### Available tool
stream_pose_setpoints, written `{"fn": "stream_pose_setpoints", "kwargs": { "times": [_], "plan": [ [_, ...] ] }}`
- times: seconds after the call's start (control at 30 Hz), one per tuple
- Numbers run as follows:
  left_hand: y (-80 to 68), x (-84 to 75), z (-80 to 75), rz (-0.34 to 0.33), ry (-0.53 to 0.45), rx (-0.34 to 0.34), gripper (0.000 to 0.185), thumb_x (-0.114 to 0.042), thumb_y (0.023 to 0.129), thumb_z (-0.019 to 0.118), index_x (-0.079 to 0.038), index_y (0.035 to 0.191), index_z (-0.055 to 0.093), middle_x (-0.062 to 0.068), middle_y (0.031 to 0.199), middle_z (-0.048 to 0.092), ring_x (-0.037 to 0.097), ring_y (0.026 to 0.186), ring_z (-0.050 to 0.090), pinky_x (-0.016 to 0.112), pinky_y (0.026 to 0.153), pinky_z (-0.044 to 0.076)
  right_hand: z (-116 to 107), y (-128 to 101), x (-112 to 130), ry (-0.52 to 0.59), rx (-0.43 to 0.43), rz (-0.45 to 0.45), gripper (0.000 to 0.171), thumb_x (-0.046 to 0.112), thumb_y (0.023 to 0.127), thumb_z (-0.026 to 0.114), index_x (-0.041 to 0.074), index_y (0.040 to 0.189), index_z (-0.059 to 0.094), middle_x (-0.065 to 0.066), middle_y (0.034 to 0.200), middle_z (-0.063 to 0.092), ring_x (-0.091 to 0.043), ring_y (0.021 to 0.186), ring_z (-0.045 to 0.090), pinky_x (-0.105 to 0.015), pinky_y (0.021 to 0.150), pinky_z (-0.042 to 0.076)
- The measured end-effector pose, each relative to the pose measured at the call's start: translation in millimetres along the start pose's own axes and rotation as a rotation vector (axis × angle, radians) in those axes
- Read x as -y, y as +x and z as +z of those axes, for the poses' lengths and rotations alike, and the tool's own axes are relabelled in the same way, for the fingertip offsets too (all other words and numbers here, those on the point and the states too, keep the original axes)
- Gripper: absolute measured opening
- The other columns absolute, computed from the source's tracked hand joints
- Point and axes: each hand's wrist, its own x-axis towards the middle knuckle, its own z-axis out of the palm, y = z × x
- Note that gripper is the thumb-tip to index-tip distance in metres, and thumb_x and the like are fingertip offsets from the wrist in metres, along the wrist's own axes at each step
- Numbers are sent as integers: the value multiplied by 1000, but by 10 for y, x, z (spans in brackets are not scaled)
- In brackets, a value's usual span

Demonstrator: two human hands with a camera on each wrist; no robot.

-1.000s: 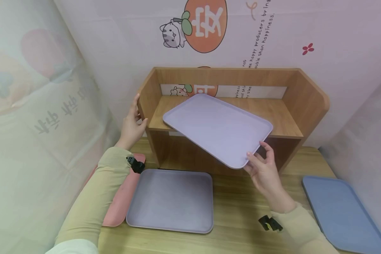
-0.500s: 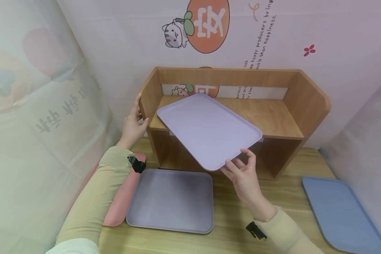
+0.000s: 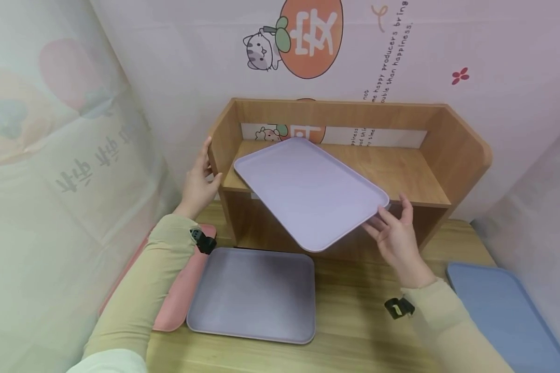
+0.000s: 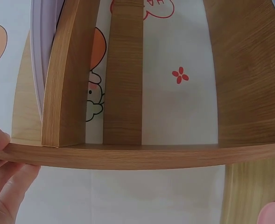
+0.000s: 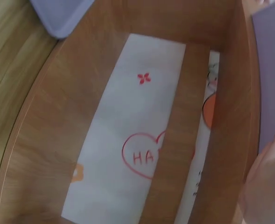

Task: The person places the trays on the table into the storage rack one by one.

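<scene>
Two hands are busy: the left hand (image 3: 199, 187) grips the side panel of a wooden desktop shelf (image 3: 345, 114), probably so it won't shift, while the right hand (image 3: 395, 242) holds the edge of a lilac tray (image 3: 308, 189), seemingly supporting its end that juts past the upper board. Nearer the person than both hands, another tray, greyish purple (image 3: 254, 295), lies flat on the worktop (image 3: 350, 331), beside a pink tray (image 3: 181, 291).

The wooden table (image 3: 345, 321) bears a shelf (image 3: 392, 168), a pink tray (image 3: 182, 285), a purple tray (image 3: 254, 295) and a blue tray (image 3: 508, 308).
</scene>
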Motion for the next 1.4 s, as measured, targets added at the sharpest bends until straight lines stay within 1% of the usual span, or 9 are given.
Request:
{"fn": "stream_pose_setpoints", "kwargs": {
  "times": [0.07,0.2,0.27,0.5,0.63,0.8,1.07,1.27,1.4],
  "plan": [
    [6,2,4,0,4,1,91,3,88,59,-40,151,8,25,145,39,45,118,53,54,90,49,-39,40,28,16,25,10,69,6,96,50,32,144,8,-1,113,44,-11,85,66,-28,75,58],
    [11,2,11,-4,14,5,91,2,89,59,-41,150,7,25,144,40,45,118,53,54,90,49,-117,98,39,102,105,24,43,3,97,46,21,132,30,-2,105,57,-16,86,67,-31,75,59],
    [11,6,14,-5,16,6,91,2,89,59,-42,150,7,25,144,40,45,119,53,54,90,49,-141,104,40,131,144,28,35,2,97,44,18,127,35,-3,104,60,-18,88,67,-33,76,59],
    [-1,24,12,-1,19,1,90,1,90,59,-41,150,7,26,144,40,45,118,53,55,88,50,-168,26,37,200,173,96,41,-1,97,43,21,128,28,-3,110,58,-20,94,66,-37,79,58],
    [-5,26,9,7,13,-3,89,1,89,59,-40,151,8,26,143,41,45,117,54,54,89,50,-152,-64,21,242,195,126,38,-3,97,40,22,123,28,-5,110,56,-23,94,65,-40,80,58],
    [-3,22,7,5,12,-7,89,0,90,59,-41,150,8,26,142,42,45,117,54,54,89,49,-111,-165,-15,204,270,130,34,-6,97,37,19,120,33,-7,112,54,-23,94,65,-41,83,57],
    [-5,18,15,16,13,-10,88,1,89,58,-37,151,9,26,142,42,46,117,54,55,88,50,-65,-259,-46,227,372,166,39,-7,97,27,15,128,30,-9,118,50,-26,103,62,-43,88,54],
    [-3,22,17,21,17,-15,88,2,89,59,-36,151,9,27,141,43,46,116,54,54,89,50,-82,-284,-52,248,402,155,32,-5,99,26,9,119,46,-12,113,59,-27,101,62,-44,88,54],
    [10,39,21,32,-6,-19,87,3,89,58,-35,151,11,28,141,43,46,116,54,54,90,49,-97,-297,-52,243,469,176,34,-5,99,24,7,114,52,-13,116,59,-28,103,62,-45,90,53]
  ]
}}
